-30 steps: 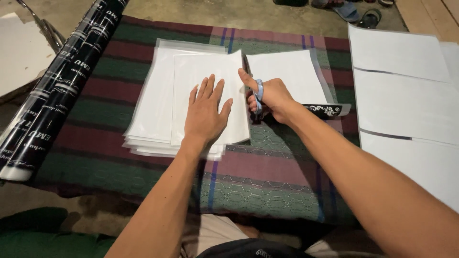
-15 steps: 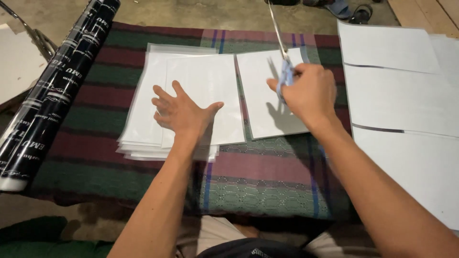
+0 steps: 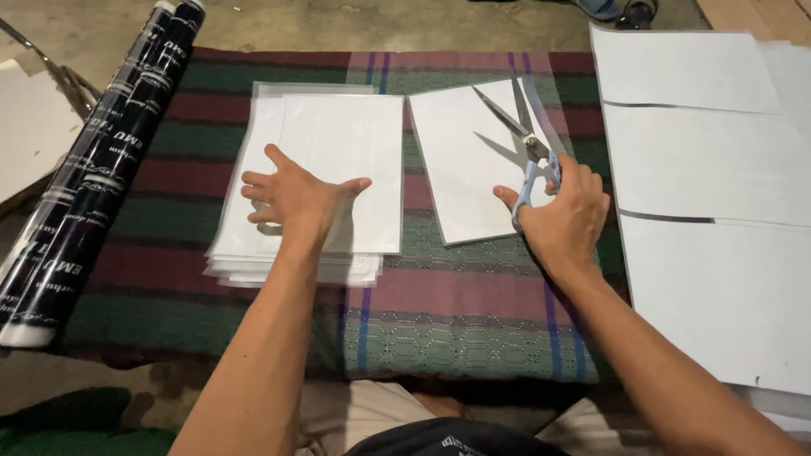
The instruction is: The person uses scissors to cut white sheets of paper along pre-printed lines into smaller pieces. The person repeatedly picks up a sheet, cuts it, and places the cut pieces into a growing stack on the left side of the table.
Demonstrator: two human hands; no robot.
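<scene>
My left hand [image 3: 297, 196] lies flat with fingers spread on top of a stack of white sheets [image 3: 338, 135] in clear film, left of centre on the striped cloth. My right hand [image 3: 564, 209] grips blue-handled scissors [image 3: 525, 135], blades apart and pointing away from me. The blades hover over a separate white sheet [image 3: 460, 160] that lies just right of the stack.
A green and maroon striped cloth [image 3: 456, 312] covers the work surface. A black printed roll [image 3: 84, 169] lies along the left edge. Large white sheets [image 3: 718, 169] are laid in rows at the right. Bare concrete floor [image 3: 338, 25] shows beyond.
My right hand moved the scissors from the stack's right edge out over the separate sheet, with the blades now spread. My left hand slid left on the stack and spread its fingers.
</scene>
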